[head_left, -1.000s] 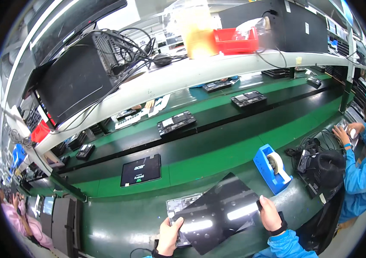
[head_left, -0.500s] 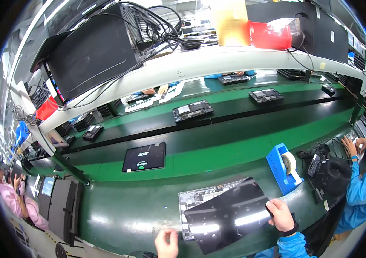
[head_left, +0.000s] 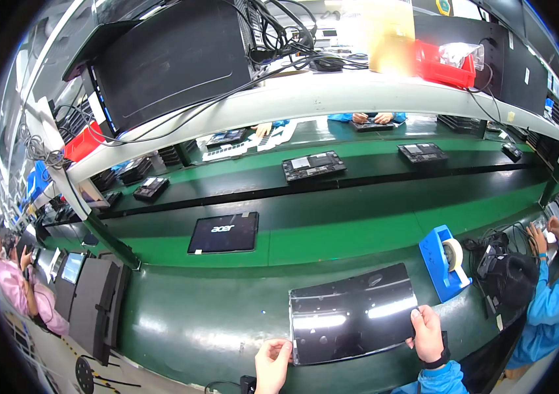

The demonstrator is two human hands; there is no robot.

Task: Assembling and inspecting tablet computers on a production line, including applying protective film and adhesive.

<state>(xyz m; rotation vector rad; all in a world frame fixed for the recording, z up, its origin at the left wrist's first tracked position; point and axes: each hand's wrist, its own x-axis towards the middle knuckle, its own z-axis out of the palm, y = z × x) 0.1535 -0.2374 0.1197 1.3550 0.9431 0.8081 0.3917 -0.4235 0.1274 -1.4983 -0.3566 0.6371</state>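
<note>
A glossy black screen panel [head_left: 355,318] lies over the opened tablet body, and its surface reflects two bright light strips. Only a thin edge of the body [head_left: 292,315] shows along the panel's left side. At the panel's right edge, the thumb of my right hand [head_left: 428,335] rests on top with the fingers curled beneath. My left hand [head_left: 273,365] is closed at the lower left corner, thumb and fingertips pinched at the edge. Further back on the green bench lies a tablet [head_left: 223,233] with a lit logo on its dark screen.
A blue tape dispenser [head_left: 443,262] stands right of the panel, beside a black bag with cables [head_left: 506,269]. Behind, several opened tablets [head_left: 314,167] lie along a dark strip under a white shelf [head_left: 319,98]. A co-worker in blue [head_left: 558,295] sits at right, another in pink [head_left: 23,282] at left.
The black screen panel has turned from a slant to nearly square over the tablet body, covering its circuitry. My left hand has moved right to the panel's corner. The lit tablet's screen shows less text.
</note>
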